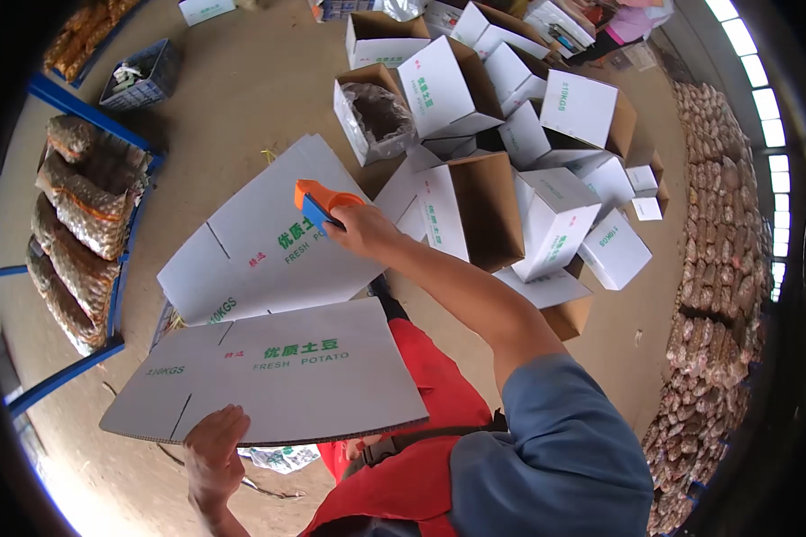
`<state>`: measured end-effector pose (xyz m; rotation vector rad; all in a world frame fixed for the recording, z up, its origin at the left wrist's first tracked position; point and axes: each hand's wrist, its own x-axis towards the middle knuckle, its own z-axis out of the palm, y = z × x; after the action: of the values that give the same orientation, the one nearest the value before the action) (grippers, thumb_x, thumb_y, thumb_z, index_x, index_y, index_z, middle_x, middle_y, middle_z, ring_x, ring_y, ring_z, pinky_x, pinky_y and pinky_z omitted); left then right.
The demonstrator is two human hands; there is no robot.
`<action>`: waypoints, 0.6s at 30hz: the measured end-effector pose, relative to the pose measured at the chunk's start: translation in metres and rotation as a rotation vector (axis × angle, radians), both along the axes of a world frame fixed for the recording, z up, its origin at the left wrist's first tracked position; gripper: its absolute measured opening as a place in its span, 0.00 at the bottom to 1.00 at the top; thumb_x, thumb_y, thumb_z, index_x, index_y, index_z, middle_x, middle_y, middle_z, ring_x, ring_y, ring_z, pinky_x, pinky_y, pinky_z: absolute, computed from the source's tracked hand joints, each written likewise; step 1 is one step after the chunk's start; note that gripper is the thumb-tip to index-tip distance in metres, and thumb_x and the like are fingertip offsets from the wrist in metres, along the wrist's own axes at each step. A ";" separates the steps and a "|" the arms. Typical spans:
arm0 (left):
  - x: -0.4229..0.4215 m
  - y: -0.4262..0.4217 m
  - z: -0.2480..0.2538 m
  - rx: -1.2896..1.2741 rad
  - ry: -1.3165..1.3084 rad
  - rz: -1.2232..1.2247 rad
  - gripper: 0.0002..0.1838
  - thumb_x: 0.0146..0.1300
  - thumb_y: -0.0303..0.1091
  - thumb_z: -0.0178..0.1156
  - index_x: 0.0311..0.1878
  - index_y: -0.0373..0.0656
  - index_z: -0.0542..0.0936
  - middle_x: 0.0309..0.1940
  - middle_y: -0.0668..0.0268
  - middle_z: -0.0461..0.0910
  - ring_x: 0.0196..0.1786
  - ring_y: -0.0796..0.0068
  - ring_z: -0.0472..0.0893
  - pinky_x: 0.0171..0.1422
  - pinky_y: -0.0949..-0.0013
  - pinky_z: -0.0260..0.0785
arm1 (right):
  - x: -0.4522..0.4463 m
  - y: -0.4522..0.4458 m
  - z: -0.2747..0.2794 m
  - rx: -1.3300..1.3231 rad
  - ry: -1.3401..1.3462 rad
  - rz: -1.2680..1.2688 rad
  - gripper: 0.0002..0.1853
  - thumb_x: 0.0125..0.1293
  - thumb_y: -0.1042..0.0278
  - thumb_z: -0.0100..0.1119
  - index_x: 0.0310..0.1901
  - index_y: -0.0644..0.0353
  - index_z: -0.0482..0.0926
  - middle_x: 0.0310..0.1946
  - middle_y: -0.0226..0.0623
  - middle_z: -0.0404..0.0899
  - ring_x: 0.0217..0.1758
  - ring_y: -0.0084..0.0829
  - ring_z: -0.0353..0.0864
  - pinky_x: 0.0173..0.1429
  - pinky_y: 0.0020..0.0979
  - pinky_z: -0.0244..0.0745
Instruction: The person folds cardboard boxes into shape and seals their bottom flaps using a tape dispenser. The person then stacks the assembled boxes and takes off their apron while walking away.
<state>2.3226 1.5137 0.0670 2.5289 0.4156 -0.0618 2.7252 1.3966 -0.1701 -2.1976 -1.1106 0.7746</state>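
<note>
The right hand (363, 230) had its fingers closed around an orange-and-blue tape dispenser (330, 194), which was over the green-printed face of the far cardboard sheet (233, 228), near its right edge. The near cardboard sheet (287, 376) lay in front of it, overlapping its near edge; whether the two were joined, I could not tell. The left hand (213, 456) was at the near sheet's front edge, left of the middle, its fingers bent over the upper face; the thumb was hidden, so I could not tell if they gripped or only pressed. Ahead and to the right, white cartons (443, 210) crowded the floor (269, 89), many open. A blue basket (143, 79) stood toward the floor's far left corner, and filled sacks (712, 224) were stacked along its right edge.
</note>
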 end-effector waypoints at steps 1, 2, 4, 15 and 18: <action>-0.003 -0.006 0.005 -0.028 0.003 0.025 0.17 0.51 0.14 0.59 0.45 0.37 0.87 0.45 0.53 0.90 0.53 0.47 0.89 0.61 0.50 0.82 | 0.000 0.020 -0.020 0.038 -0.081 0.162 0.18 0.74 0.52 0.60 0.40 0.61 0.80 0.32 0.50 0.84 0.40 0.51 0.85 0.49 0.50 0.78; -0.002 -0.011 0.006 -0.063 -0.006 0.031 0.17 0.51 0.14 0.59 0.44 0.37 0.87 0.45 0.54 0.90 0.53 0.47 0.90 0.60 0.50 0.82 | 0.002 0.032 -0.042 0.070 -0.174 0.304 0.17 0.74 0.51 0.62 0.40 0.59 0.81 0.31 0.48 0.85 0.40 0.51 0.85 0.49 0.49 0.78; 0.002 -0.022 0.009 -0.079 -0.012 0.073 0.17 0.50 0.14 0.59 0.43 0.39 0.88 0.42 0.54 0.90 0.49 0.47 0.90 0.57 0.51 0.82 | 0.004 0.062 -0.087 0.156 -0.272 0.447 0.17 0.73 0.50 0.63 0.40 0.57 0.83 0.34 0.46 0.86 0.43 0.49 0.86 0.53 0.48 0.78; 0.036 -0.026 0.009 -0.081 0.071 0.224 0.16 0.70 0.20 0.60 0.56 0.41 0.89 0.54 0.51 0.89 0.57 0.53 0.89 0.64 0.57 0.82 | 0.003 0.122 -0.131 -0.010 -0.853 0.836 0.17 0.73 0.57 0.56 0.50 0.58 0.88 0.47 0.39 0.89 0.69 0.43 0.76 0.75 0.48 0.66; 0.076 -0.022 0.011 0.011 0.069 0.288 0.18 0.50 0.12 0.59 0.42 0.37 0.88 0.40 0.52 0.90 0.47 0.46 0.90 0.56 0.51 0.81 | 0.019 0.123 -0.018 0.001 -0.433 0.707 0.19 0.75 0.55 0.56 0.54 0.59 0.88 0.53 0.43 0.88 0.69 0.42 0.78 0.72 0.44 0.70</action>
<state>2.3991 1.4914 0.0782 2.4562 0.8044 -0.0362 2.7438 1.5197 -0.1884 -2.0110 -2.1629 0.5621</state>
